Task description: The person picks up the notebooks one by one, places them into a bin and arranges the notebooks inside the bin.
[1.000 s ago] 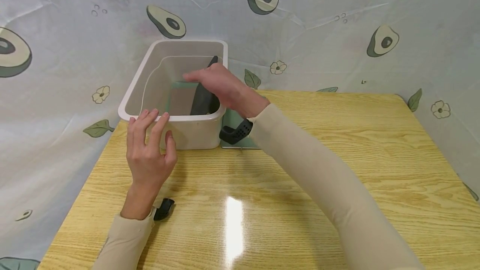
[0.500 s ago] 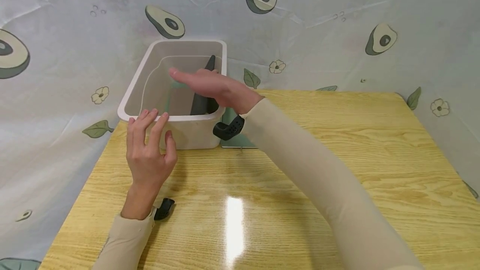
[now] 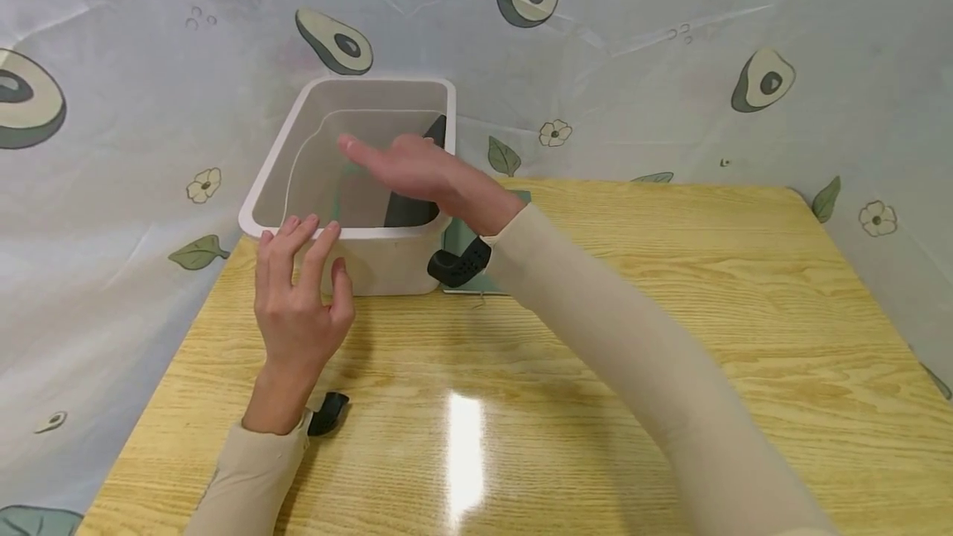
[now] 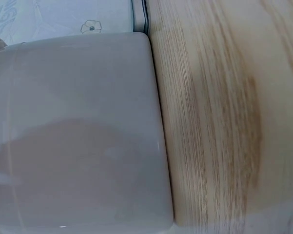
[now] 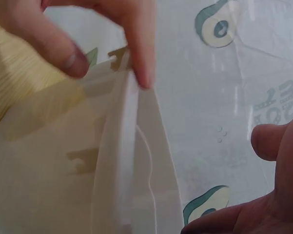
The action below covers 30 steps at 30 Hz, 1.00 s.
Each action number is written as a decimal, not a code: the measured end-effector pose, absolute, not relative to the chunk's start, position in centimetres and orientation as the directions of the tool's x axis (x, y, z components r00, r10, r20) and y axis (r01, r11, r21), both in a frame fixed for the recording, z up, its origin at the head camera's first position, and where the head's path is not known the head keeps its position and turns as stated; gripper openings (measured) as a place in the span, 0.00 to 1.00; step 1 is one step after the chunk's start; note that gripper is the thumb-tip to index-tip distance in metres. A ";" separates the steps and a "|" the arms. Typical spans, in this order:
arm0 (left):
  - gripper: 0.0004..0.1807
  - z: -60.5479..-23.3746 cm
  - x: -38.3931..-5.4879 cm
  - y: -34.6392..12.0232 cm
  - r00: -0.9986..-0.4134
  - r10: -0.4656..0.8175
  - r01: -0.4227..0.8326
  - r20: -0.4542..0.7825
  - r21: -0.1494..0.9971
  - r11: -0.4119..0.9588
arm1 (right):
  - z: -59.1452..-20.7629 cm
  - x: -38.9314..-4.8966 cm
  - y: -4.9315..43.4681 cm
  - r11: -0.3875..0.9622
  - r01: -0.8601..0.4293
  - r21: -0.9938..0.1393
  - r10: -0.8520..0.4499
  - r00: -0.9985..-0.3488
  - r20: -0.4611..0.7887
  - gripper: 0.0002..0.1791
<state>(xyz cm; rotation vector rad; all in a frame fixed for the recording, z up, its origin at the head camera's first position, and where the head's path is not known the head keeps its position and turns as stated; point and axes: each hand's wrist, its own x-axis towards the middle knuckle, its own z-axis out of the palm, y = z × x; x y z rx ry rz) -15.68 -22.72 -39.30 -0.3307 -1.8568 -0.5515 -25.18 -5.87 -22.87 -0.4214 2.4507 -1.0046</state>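
A white plastic bin (image 3: 387,263) stands on the table against the patterned cloth. My left hand (image 3: 301,313) rests its fingertips on the front rim, thumb apart from the fingers; in the left wrist view the bin's wall (image 4: 83,131) fills much of the frame. Over the right rim reaches my right hand (image 3: 417,168), thumb stretched out to the left. Its fingers (image 5: 141,53) touch or hover at the rim in the right wrist view, with the thumb well away. Inside the bin, a dark flat thing (image 3: 409,212) leans along the right wall, partly hidden by that hand.
A flat green thing with a pale edge, perhaps a book (image 3: 460,234), lies beside the bin's right side, partly under my right arm. The wood-grain table (image 3: 670,288) extends to the right. Behind it hangs a cloth (image 3: 633,40) with avocado prints.
The dark flat thing has tipped right against the bin's wall. My right hand has shifted slightly left over the bin. My left hand has stayed on the rim.
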 end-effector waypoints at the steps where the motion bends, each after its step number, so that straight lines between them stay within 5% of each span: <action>1: 0.20 -39.3 -15.7 -22.7 -0.345 -0.038 0.479 0.938 0.211 0.852 | -22.8 -25.1 -5.7 0.660 -0.093 -0.745 -0.447 -0.846 -0.290 0.48; 16: 0.20 -39.2 -15.7 -22.5 -0.320 -0.062 0.487 0.945 0.220 0.845 | -24.7 -26.5 -5.6 0.330 0.025 -0.944 -0.586 -0.779 -0.225 0.38; 30: 0.20 -39.3 -15.7 -22.3 -0.341 -0.058 0.478 0.938 0.226 0.849 | -23.2 -26.6 -3.9 0.228 0.086 -0.970 -0.595 -0.776 -0.208 0.38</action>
